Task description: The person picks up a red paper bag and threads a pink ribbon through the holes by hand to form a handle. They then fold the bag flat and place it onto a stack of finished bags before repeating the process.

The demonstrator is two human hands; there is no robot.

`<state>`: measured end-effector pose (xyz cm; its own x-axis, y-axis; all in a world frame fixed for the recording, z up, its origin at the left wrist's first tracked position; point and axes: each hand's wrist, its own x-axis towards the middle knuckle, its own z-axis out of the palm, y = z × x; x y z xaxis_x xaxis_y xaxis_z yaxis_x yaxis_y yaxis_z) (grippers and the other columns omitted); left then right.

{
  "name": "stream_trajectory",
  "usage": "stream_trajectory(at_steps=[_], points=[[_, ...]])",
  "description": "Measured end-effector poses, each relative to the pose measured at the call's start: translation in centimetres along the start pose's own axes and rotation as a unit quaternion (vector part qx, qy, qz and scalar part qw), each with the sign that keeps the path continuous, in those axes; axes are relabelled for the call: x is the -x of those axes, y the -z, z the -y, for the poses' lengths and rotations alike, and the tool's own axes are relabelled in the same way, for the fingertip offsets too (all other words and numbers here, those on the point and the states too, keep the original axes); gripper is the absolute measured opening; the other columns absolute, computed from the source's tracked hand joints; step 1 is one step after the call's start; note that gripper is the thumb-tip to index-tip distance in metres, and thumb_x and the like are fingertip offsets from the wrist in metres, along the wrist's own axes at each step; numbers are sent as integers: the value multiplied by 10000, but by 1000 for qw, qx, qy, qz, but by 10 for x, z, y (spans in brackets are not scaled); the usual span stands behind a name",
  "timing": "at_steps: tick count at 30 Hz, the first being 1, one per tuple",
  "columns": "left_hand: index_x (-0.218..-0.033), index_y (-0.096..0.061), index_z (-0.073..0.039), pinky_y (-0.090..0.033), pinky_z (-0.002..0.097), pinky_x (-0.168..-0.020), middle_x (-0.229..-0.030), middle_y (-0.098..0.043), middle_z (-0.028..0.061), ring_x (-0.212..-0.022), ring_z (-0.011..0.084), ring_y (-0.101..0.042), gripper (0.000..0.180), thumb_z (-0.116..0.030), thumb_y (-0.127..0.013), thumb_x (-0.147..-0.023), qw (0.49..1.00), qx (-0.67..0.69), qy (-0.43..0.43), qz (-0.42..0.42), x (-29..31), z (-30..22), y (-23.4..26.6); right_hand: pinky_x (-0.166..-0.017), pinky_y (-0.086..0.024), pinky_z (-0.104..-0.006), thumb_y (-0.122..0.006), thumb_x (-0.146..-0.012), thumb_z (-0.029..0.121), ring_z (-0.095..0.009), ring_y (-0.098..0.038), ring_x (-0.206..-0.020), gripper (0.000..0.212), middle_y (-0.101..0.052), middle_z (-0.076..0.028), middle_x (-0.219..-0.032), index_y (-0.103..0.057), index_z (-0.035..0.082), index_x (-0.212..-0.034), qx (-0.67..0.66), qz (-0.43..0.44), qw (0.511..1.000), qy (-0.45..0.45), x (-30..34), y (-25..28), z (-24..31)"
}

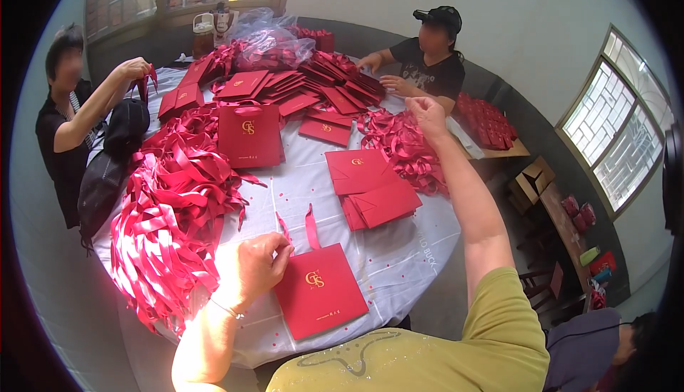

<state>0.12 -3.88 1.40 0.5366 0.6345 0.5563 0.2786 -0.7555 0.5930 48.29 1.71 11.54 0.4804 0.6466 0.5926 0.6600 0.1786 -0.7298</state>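
A flat red paper bag (320,292) with gold lettering lies tilted on the table near me. Two pink-red ribbon ends (311,228) stand up from its top edge. At the bag's upper left corner my left hand (253,267) is closed, its fingertips pinching the left ribbon. My right arm reaches far forward, and my right hand (427,116) is raised above a ribbon pile (402,146), fingers pinched together. Whatever sits between those fingers is too small to make out. Midway between my arms lies a stack of red bags (370,189).
A large heap of ribbons (171,214) covers the table's left side. Farther back are more red bags (249,136) and clear plastic (274,43). One person (71,114) stands at left handling ribbon; another (431,64) sits across. The white tablecloth (399,271) shows at right.
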Motion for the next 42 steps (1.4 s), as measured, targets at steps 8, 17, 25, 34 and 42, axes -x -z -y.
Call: stream_trajectory(at_steps=[8,17,25,34,42], points=[[-797,-636,-49,-527,376,-601,-722,-666,123,-672,301,-674,72,-70,-705,-803,999,0,24,31,-5,-14,8,-611,-488,-202,-722,-858,75,-57,-607,-689,113,-695,-21,-808,-699,-11,-928,-36,24,999,4,-16,11,16],[-797,-641,-50,-525,377,-601,-723,-666,121,-674,300,-673,64,-79,-696,-815,999,-7,22,32,-5,-16,9,-651,-523,-270,-657,-889,105,-125,-660,-702,143,-718,-70,-796,-717,16,-983,102,22,994,35,-55,30,26],[-801,-670,-89,-508,362,-560,-712,-671,94,-622,273,-662,68,-139,-715,-810,999,-18,29,19,-2,-12,9,-690,-538,-250,-686,-831,48,-108,-664,-747,164,-725,-67,-873,-723,6,-985,77,-44,996,-18,-79,36,44],[-800,-671,-90,-498,353,-541,-704,-668,91,-601,267,-654,68,-139,-715,-811,999,-20,28,24,-7,-14,8,-589,-548,-250,-613,-907,110,-125,-692,-713,180,-701,-61,-900,-664,28,-1059,78,-80,993,46,-76,42,72],[-798,-654,-62,-502,351,-550,-707,-661,106,-600,266,-650,55,-81,-704,-812,999,-10,28,45,-8,-13,6,-691,-536,-323,-745,-759,206,-188,-696,-715,190,-723,-120,-769,-768,63,-882,290,300,904,90,-9,-9,3]])
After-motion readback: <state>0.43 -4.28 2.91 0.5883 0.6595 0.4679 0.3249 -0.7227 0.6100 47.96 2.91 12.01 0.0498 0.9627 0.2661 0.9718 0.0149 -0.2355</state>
